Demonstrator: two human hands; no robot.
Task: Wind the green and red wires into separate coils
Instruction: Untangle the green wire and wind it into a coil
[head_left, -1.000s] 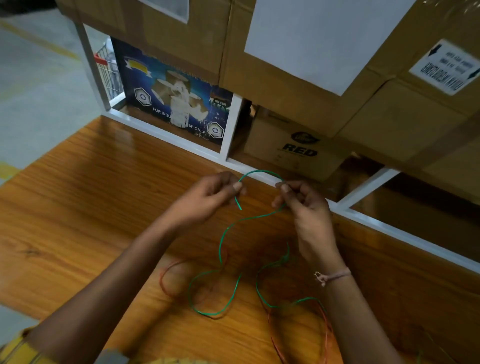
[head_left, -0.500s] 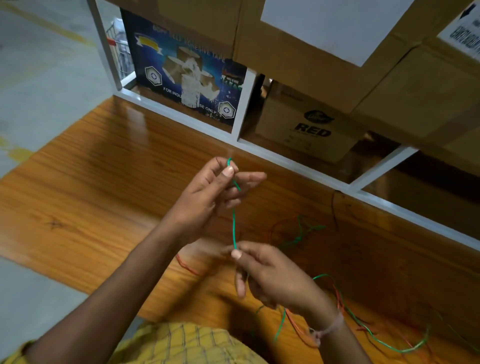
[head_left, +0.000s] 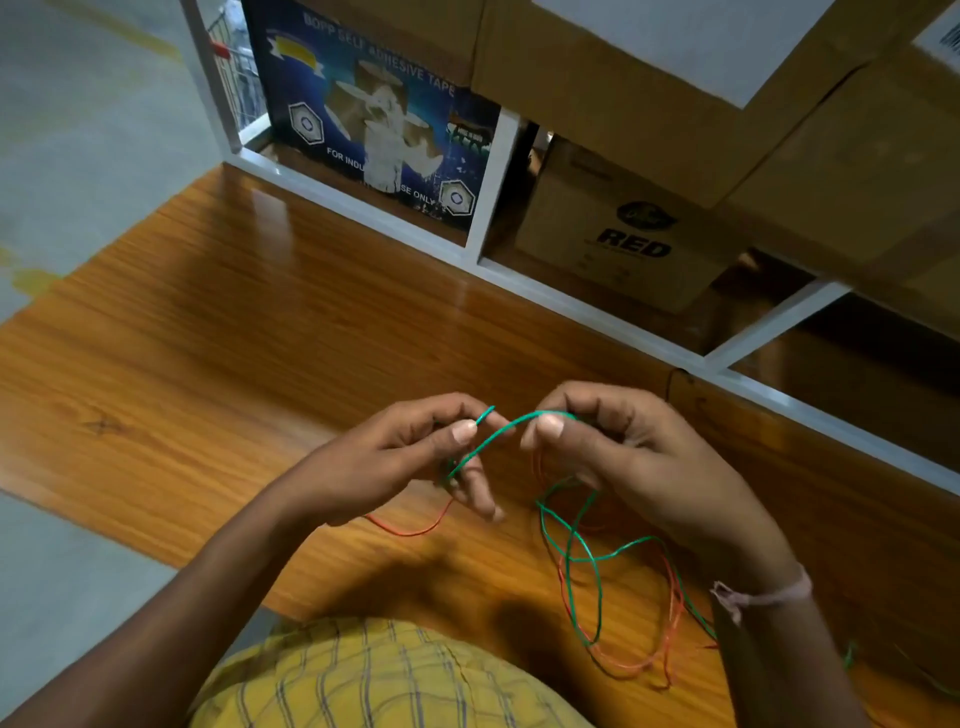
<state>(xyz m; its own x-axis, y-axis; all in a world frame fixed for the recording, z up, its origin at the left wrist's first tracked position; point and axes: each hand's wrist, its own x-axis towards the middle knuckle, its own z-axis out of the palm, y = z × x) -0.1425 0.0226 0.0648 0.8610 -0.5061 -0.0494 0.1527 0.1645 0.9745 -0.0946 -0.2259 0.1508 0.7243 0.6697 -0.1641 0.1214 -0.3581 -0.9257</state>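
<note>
A thin green wire (head_left: 501, 431) arches between my two hands above the wooden table (head_left: 249, 322). My left hand (head_left: 410, 457) pinches its free end between thumb and forefinger, the tip sticking up. My right hand (head_left: 613, 452) pinches the same wire a short way along. Below my right hand the green wire hangs down in loose loops onto the table. A red wire (head_left: 623, 662) lies tangled with those loops, and another stretch of it curves under my left hand.
A white shelf frame (head_left: 519, 280) borders the table's far side. Behind it stand a blue adhesive-tape carton (head_left: 374, 119) and a brown box marked RED (head_left: 628, 234), with large cardboard boxes (head_left: 675, 88) above. Grey floor lies to the left.
My right hand rose from low near my body to level with my left hand. The green wire between them now arches sideways instead of running straight down.
</note>
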